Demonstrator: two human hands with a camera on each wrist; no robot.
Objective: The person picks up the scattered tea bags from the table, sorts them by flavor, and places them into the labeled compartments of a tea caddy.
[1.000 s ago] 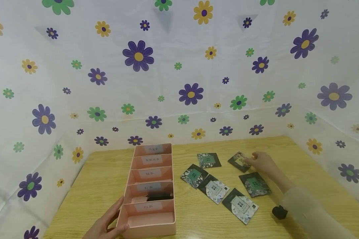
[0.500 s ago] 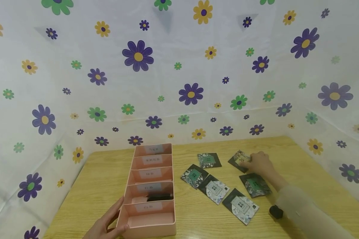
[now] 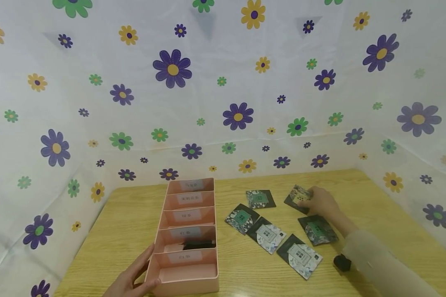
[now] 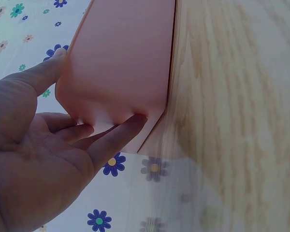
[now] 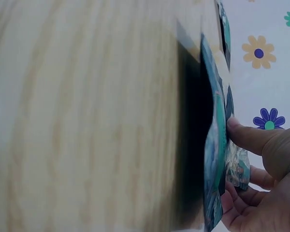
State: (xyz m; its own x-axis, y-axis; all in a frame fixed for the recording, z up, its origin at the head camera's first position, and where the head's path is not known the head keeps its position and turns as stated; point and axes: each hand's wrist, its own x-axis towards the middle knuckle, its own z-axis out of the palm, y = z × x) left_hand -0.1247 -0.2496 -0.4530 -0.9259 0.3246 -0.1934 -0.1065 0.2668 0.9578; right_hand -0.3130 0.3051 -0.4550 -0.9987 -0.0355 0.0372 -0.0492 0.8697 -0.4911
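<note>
My right hand (image 3: 324,203) pinches a dark tea sachet with a yellow label (image 3: 296,197) at the back right of the table, thumb on its face and fingers at its far edge. That thumb (image 5: 241,133) also shows in the right wrist view, with the other fingers curled at the edge. At the near left corner of a pink divided box (image 3: 186,285), my left hand (image 3: 128,278) grips the wall, the thumb on one side and the fingertips (image 4: 137,121) on the adjoining one. Labelled compartments run along the box; one holds something black (image 3: 198,244).
Beside the box lie sachets with green labels (image 3: 260,199), (image 3: 241,218) and white-patterned sachets (image 3: 267,235), (image 3: 299,255). Another green-labelled sachet (image 3: 317,230) lies just below my right hand. A black object (image 3: 342,262) is by the right sleeve. Flowered cloth (image 3: 208,103) encloses the table.
My right hand has shifted slightly over the yellow-labelled sachet, its thumb lower on the face. The left hand and the box have stayed put.
</note>
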